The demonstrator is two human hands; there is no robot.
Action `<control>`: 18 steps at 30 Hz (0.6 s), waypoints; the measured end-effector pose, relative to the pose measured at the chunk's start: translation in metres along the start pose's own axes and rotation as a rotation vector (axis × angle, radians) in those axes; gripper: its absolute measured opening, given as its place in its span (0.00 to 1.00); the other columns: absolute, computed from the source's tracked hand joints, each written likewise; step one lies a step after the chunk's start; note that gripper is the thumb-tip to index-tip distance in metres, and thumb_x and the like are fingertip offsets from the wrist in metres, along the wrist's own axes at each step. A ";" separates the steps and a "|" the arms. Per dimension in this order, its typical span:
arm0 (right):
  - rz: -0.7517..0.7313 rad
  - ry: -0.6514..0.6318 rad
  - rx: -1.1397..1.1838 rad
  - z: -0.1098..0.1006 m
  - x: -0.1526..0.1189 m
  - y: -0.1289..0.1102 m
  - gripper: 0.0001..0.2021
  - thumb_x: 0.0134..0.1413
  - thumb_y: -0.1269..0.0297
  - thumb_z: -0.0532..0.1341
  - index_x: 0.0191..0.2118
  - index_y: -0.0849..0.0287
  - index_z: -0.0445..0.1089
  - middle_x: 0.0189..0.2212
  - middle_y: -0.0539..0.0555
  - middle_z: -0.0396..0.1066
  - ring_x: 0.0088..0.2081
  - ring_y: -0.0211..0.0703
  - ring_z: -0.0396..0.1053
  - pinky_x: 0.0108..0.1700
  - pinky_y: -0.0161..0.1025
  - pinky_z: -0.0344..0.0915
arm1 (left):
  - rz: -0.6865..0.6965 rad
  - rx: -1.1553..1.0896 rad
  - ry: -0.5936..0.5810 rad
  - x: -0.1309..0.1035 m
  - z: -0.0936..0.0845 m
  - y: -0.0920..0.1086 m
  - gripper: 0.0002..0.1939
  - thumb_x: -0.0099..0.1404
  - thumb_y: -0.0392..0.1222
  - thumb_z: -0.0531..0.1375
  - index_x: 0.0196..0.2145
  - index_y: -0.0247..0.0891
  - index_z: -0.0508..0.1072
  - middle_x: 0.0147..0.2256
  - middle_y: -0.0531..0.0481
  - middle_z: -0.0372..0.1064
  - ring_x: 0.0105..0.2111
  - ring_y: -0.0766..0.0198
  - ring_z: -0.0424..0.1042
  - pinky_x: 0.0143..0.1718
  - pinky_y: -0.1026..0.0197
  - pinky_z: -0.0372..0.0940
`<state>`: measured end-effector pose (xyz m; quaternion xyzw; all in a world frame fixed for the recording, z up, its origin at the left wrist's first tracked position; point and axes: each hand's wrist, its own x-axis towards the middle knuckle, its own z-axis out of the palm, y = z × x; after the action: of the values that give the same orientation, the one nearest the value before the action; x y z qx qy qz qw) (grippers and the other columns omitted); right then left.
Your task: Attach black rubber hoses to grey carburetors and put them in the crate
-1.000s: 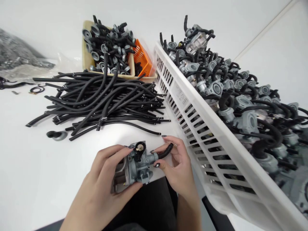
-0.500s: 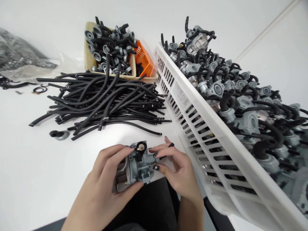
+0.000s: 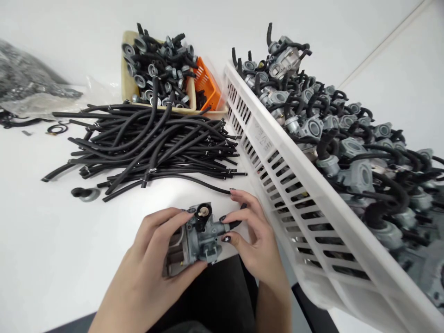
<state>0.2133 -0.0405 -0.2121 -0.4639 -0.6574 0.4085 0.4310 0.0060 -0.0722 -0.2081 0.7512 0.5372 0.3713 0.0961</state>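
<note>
My left hand [image 3: 156, 245] is wrapped round the body of a grey metal carburetor [image 3: 204, 238] just above the table's front edge. A round black-rimmed opening with a brass-coloured centre faces up on it. At its right end sits a metal cap [image 3: 218, 228] with a black rubber boot [image 3: 236, 224] sticking out. My right hand [image 3: 256, 236] has thumb and fingers closed about that cap, its upper finger raised beyond the boot. A loose cap with a rubber boot [image 3: 85, 194] lies on the table to the left.
Black rubber hoses [image 3: 152, 143] lie in a pile ahead. Behind them stand a cream bin [image 3: 126, 92] of booted caps and an orange basket [image 3: 210, 88]. A white slotted crate [image 3: 277, 175], heaped with carburetors [image 3: 357, 173], rises close on the right. Plastic bags [image 3: 38, 88] lie far left.
My right hand's fingers have shifted around the cap, and the upper finger has lifted away, showing more of the boot. The left hand and carburetor have stayed in place.
</note>
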 end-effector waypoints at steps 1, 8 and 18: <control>-0.007 0.001 0.000 0.000 0.000 0.000 0.06 0.58 0.67 0.64 0.40 0.46 0.74 0.61 0.50 0.59 0.65 0.51 0.57 0.64 0.50 0.58 | -0.001 0.001 0.001 0.000 0.000 0.000 0.25 0.65 0.40 0.61 0.58 0.43 0.60 0.51 0.44 0.61 0.51 0.57 0.68 0.42 0.61 0.74; -0.015 0.015 -0.012 0.001 0.002 -0.001 0.03 0.60 0.63 0.64 0.40 0.49 0.74 0.56 0.54 0.63 0.62 0.53 0.60 0.63 0.52 0.60 | 0.001 -0.002 0.004 0.001 0.001 0.000 0.26 0.64 0.40 0.62 0.58 0.44 0.60 0.50 0.44 0.61 0.51 0.55 0.68 0.43 0.58 0.75; -0.010 -0.027 -0.137 0.005 -0.003 -0.003 0.06 0.65 0.66 0.56 0.44 0.49 0.68 0.46 0.55 0.53 0.57 0.50 0.59 0.47 0.43 0.77 | -0.039 -0.018 0.001 0.001 0.000 0.000 0.26 0.63 0.39 0.62 0.58 0.46 0.60 0.50 0.44 0.62 0.51 0.54 0.68 0.44 0.54 0.75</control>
<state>0.2084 -0.0446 -0.2115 -0.4835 -0.6919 0.3667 0.3913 0.0064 -0.0709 -0.2079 0.7397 0.5482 0.3746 0.1098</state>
